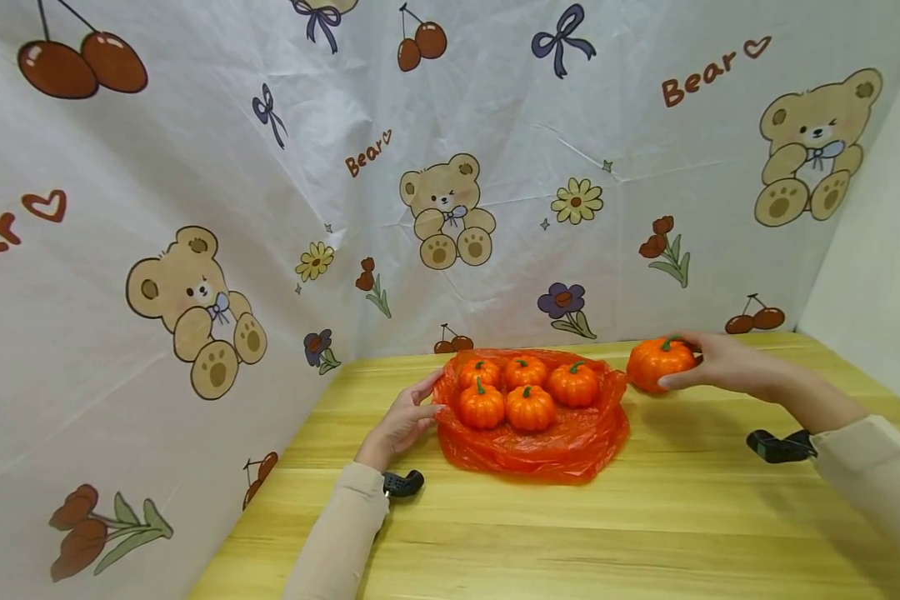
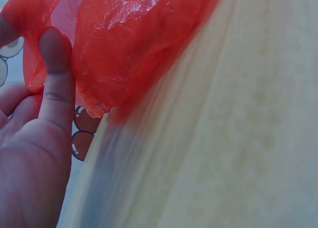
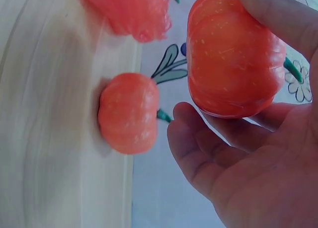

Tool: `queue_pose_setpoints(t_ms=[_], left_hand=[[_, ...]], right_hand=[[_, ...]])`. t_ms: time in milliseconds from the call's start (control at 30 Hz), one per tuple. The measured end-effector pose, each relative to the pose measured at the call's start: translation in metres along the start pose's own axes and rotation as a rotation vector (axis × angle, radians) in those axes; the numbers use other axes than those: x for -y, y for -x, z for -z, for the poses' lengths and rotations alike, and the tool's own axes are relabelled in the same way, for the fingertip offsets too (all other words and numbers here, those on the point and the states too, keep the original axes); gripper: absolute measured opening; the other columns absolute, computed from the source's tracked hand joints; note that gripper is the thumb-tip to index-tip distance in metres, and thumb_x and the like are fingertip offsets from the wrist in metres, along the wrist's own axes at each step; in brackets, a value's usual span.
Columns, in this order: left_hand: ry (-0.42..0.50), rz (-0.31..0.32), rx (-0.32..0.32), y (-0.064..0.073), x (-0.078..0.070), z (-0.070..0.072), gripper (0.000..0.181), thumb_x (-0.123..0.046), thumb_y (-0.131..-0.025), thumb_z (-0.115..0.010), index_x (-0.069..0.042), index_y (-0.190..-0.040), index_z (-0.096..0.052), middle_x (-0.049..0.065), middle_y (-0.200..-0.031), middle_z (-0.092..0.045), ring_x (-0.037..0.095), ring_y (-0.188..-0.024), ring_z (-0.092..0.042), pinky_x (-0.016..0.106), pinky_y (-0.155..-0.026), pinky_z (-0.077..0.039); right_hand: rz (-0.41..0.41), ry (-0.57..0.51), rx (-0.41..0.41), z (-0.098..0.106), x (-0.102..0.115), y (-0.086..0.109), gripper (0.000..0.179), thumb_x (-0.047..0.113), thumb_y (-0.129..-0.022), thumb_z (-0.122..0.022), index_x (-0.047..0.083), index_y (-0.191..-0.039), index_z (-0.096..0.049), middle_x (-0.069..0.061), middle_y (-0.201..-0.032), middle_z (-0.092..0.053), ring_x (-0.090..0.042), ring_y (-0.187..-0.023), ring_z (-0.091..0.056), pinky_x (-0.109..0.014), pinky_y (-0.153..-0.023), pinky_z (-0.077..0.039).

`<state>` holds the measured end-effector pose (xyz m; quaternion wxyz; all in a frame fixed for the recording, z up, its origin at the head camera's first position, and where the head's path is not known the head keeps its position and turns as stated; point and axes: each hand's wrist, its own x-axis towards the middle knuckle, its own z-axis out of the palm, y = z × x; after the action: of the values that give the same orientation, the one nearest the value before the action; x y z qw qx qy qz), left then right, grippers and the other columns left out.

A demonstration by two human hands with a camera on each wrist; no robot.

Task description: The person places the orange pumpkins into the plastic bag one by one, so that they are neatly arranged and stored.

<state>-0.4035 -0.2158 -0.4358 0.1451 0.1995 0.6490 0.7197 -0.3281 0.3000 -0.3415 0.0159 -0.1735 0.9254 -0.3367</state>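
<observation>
A thin red plastic bag (image 1: 532, 454) lies spread on the wooden table, its mouth facing up. Several small orange pumpkins (image 1: 529, 407) with green stems sit inside it. At the bag's left rim, my left hand (image 1: 407, 419) grips the film between thumb and fingers; the left wrist view shows the thumb (image 2: 55, 54) against the plastic. Right of the bag, my right hand (image 1: 727, 364) holds another pumpkin (image 3: 236, 56) by its side, thumb and fingers on opposite sides. In the right wrist view a further pumpkin (image 3: 129, 114) rests on the table beyond the held one.
Behind the wooden table (image 1: 540, 533) hangs a white cloth (image 1: 495, 117) printed with bears, flowers and cherries, reaching down to the back edge. It also runs along the left side. Black wrist mounts (image 1: 780, 446) stick out under both forearms.
</observation>
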Motion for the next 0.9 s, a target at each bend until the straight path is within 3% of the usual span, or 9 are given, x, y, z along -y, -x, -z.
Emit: queue_pose_setpoints(t_ms=[367,900], left_hand=[[0.002,-0.011,0.002,0.000,-0.001,0.000,0.080,0.009,-0.095,-0.059,-0.014,-0.164,-0.028,0.008,-0.173,-0.020,0.030,-0.140,-0.044,0.021,-0.087,-0.059],[0.014,-0.007,0.000,0.000,-0.002,-0.001,0.080,0.010,-0.095,-0.058,-0.012,-0.165,-0.025,0.008,-0.173,-0.018,0.026,-0.137,-0.047,0.019,-0.084,-0.059]], right_hand=[[0.025,-0.111,0.108,-0.013,0.027,-0.018,0.073,0.036,-0.091,-0.078,0.006,-0.148,-0.045,-0.013,-0.130,-0.064,-0.023,-0.111,-0.061,-0.033,-0.092,-0.054],[0.054,-0.127,0.184,-0.039,0.052,-0.044,0.066,0.034,-0.088,-0.081,0.001,-0.138,-0.053,-0.013,-0.127,-0.064,-0.024,-0.108,-0.061,-0.030,-0.090,-0.056]])
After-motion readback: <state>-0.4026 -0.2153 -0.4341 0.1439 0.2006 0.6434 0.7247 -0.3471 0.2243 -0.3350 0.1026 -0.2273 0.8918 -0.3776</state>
